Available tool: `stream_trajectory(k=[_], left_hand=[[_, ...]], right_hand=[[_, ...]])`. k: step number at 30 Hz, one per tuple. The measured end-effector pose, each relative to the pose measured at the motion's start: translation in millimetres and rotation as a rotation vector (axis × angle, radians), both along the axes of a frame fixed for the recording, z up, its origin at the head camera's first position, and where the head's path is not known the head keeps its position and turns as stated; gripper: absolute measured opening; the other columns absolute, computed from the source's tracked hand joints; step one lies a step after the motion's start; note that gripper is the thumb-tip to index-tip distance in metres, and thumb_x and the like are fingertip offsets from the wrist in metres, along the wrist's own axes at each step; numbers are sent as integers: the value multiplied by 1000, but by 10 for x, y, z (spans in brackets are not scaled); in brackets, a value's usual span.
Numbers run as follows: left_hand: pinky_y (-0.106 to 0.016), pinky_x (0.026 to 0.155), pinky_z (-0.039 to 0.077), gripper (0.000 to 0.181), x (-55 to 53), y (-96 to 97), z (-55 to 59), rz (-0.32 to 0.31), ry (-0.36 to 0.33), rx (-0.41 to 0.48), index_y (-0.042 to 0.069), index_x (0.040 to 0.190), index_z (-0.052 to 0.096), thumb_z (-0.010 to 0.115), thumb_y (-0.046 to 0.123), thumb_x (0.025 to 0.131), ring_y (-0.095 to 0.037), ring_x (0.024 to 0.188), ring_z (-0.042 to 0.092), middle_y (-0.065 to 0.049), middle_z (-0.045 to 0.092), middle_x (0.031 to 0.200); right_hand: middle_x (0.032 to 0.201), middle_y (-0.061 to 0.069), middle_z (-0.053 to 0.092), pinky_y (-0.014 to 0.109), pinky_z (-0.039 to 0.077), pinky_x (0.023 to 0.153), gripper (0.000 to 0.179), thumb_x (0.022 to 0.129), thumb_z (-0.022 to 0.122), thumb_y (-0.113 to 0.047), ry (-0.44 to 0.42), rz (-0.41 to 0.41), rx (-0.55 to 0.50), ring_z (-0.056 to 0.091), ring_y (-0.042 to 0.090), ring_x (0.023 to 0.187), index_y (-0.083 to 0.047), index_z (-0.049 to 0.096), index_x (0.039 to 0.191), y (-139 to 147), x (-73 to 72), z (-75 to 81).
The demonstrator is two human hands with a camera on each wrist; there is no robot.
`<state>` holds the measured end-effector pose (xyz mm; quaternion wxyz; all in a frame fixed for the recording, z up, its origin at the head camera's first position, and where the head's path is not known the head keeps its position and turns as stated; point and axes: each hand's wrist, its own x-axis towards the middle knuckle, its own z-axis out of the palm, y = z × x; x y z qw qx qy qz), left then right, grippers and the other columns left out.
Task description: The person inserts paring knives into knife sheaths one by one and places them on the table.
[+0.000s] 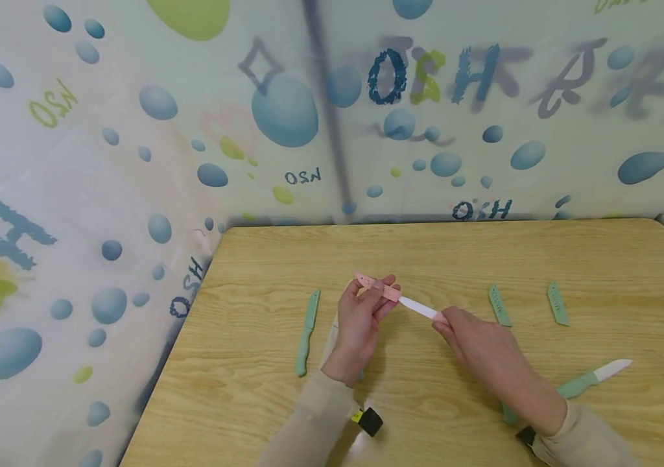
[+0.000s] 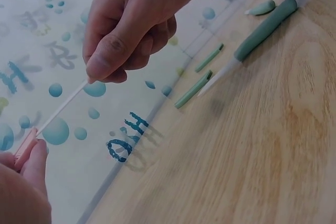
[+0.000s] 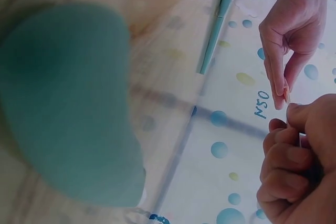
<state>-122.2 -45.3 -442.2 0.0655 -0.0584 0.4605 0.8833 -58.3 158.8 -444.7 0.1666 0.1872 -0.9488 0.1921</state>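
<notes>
My left hand (image 1: 361,324) pinches a pink blade sheath (image 1: 390,293) between thumb and fingers above the table. In my right hand (image 1: 486,350) is the handle of a pink paring knife, mostly hidden by the fingers. Its white blade (image 1: 417,307) points at the sheath's end, and the tip meets it there; how far it goes in I cannot tell. In the left wrist view, the blade (image 2: 63,107) spans between the right hand (image 2: 131,30) and the sheath (image 2: 26,148). From the right wrist, the right hand (image 3: 299,166) hides most of the knife.
A sheathed green knife (image 1: 308,334) lies left on the wooden table (image 1: 425,253). Two green sheaths (image 1: 499,305) lie at the right. Nearer, a green knife (image 1: 580,386) shows its bare white blade beside the right wrist. Another green piece (image 1: 508,415) is partly hidden by that arm.
</notes>
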Motion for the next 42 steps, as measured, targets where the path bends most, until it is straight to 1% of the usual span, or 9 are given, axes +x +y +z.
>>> stream_trajectory(k=[8,10,15,20,23,28,31,35,42], left_hand=[[-35,91,60,16,9,22,-6,19,12,-4,-4,119,49,56,2,106,-40,115,68,-37,62,128],[-35,91,60,15,13,27,-7,22,13,-7,-4,118,49,56,2,106,-39,114,69,-37,63,127],[-36,92,60,12,26,33,-8,33,7,3,-4,114,49,56,0,105,-31,106,74,-36,65,125],[-37,92,59,11,31,31,-10,37,9,1,-3,113,50,56,0,105,-31,106,74,-35,65,124],[-37,92,59,11,35,32,-9,41,3,5,-3,113,49,56,1,106,-30,105,74,-36,65,125],[-37,92,59,11,47,39,-9,46,-6,11,-2,114,49,56,1,106,-28,104,74,-41,59,130],[-36,92,60,10,52,41,-10,50,-8,3,-3,114,49,55,1,106,-28,104,74,-41,59,130],[-36,92,60,11,55,40,-15,51,-6,-4,-3,114,50,56,1,106,-28,104,74,-39,61,128],[-37,92,59,11,62,37,-27,53,3,2,-4,114,49,56,1,106,-28,103,74,-40,60,128]], right_hand=[[66,-11,37,23,26,38,17,102,67,-27,44,5,-1,33,5,50,-12,61,101,-16,4,8],[66,-11,37,24,27,38,17,103,67,-28,51,6,-2,33,5,49,-12,61,101,-20,5,10],[65,-11,36,23,26,38,18,103,66,-29,51,8,0,32,4,49,-12,61,100,-22,-2,5],[65,-11,36,22,25,38,17,102,68,-26,41,7,4,32,4,49,-11,61,99,-26,-6,4],[65,-11,36,23,26,38,17,102,67,-27,39,6,2,33,4,49,-12,61,100,-31,-7,4],[65,-11,37,23,26,38,18,104,65,-30,60,14,-1,34,4,49,-12,61,100,-35,-9,0],[66,-11,37,22,26,38,19,104,65,-29,69,21,0,33,4,49,-12,61,100,-34,-12,-3],[65,-11,36,21,25,39,19,104,65,-28,54,21,5,32,3,48,-11,60,99,-35,-17,0],[65,-10,36,21,25,39,17,102,68,-25,43,24,6,31,3,49,-9,61,99,-43,-23,12]])
